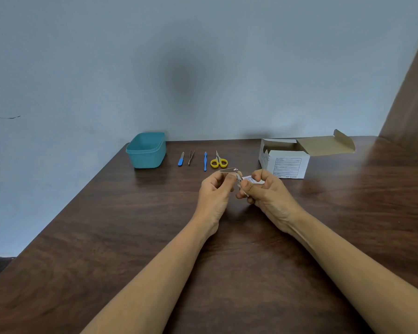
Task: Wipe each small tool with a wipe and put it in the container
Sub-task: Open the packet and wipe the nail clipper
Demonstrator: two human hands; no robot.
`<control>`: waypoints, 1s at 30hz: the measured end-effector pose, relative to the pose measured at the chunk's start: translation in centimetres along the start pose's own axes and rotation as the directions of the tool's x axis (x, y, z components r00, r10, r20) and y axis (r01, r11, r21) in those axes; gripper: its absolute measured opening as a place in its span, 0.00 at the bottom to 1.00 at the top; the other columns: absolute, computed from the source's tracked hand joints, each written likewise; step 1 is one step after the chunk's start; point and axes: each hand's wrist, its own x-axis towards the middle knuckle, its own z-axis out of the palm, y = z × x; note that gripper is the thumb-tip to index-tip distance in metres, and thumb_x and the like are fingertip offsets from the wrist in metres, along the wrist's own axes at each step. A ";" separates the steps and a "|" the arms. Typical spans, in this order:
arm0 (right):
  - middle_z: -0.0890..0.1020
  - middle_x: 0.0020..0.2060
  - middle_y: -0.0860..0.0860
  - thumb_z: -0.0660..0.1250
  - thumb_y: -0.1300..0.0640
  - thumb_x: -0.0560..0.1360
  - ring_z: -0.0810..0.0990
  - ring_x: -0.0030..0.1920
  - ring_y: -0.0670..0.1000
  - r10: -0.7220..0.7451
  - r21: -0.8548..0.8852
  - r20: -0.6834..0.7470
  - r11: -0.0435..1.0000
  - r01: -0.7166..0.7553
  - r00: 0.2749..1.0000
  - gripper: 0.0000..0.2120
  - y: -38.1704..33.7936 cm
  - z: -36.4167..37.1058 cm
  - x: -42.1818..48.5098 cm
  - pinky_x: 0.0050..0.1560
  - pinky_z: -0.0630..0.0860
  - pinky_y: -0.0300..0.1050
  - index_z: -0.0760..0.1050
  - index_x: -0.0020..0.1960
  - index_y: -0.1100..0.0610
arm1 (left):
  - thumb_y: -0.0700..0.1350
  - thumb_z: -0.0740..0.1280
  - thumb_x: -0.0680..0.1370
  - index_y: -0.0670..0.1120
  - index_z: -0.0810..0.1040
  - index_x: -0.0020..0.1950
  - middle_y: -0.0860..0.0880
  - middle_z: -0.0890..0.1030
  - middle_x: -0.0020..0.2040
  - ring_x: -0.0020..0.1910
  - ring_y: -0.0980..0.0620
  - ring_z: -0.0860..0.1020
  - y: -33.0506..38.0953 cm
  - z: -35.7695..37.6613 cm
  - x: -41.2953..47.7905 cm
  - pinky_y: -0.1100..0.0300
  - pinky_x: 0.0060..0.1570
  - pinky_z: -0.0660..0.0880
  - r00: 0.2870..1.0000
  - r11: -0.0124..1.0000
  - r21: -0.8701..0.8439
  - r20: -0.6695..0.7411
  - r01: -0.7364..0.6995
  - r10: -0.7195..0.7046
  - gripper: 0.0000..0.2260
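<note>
Above the table's middle, my left hand (215, 192) pinches a metal nail clipper (229, 170) whose lever is swung open. My right hand (267, 190) holds a white wipe packet (249, 180) pressed against the clipper's lower part. A teal container (146, 150) stands open at the back left. To its right lie in a row a small blue-handled file (181, 159), metal tweezers (191, 157), a blue slim tool (205, 161) and yellow-handled scissors (219, 161).
An open white cardboard box (287, 160) stands at the back right, its flap folded out behind. The dark wooden table (130, 225) meets a blue-grey wall at the back; its left edge runs diagonally.
</note>
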 end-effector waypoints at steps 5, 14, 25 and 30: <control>0.80 0.28 0.51 0.67 0.62 0.73 0.80 0.33 0.49 0.012 0.025 0.032 1.000 -0.013 0.999 0.12 0.2 0.1 0.0 0.33 0.68 0.37 0.63 0.41 0.54 | 0.45 0.63 0.80 0.44 0.82 0.55 0.53 0.77 0.37 0.36 0.61 0.71 0.1 0.0 -0.1 0.68 0.38 0.69 1.000 1.000 -0.004 0.003 0.027 -0.027 0.09; 0.81 0.34 0.55 0.73 0.61 0.65 0.81 0.36 0.51 0.062 0.037 -0.024 0.997 -0.061 0.998 0.16 -0.1 0.0 0.2 0.34 0.69 0.38 0.65 0.38 0.53 | 0.45 0.63 0.81 0.43 0.82 0.54 0.52 0.76 0.37 0.35 0.58 0.70 0.1 -0.2 0.2 0.64 0.36 0.68 0.999 0.998 -0.041 -0.009 0.053 -0.053 0.10; 0.82 0.35 0.51 0.75 0.57 0.67 0.77 0.33 0.45 -0.020 0.038 -0.344 0.999 0.035 0.939 0.12 -0.2 -1.6 0.7 0.33 0.65 0.37 0.70 0.37 0.53 | 0.43 0.62 0.80 0.44 0.80 0.43 0.50 0.82 0.37 0.25 0.60 0.66 1.5 -1.1 0.4 0.68 0.27 0.61 0.954 0.920 -0.271 0.180 0.283 -0.240 0.09; 0.84 0.39 0.52 0.72 0.58 0.70 0.77 0.36 0.44 -0.011 0.014 -0.312 1.000 0.016 0.950 0.05 -0.9 -1.9 0.8 0.34 0.63 0.37 0.76 0.39 0.55 | 0.43 0.63 0.80 0.42 0.80 0.44 0.51 0.81 0.34 0.25 0.60 0.65 1.8 -1.2 0.3 0.69 0.27 0.60 0.915 0.960 -0.044 0.316 0.277 -0.250 0.09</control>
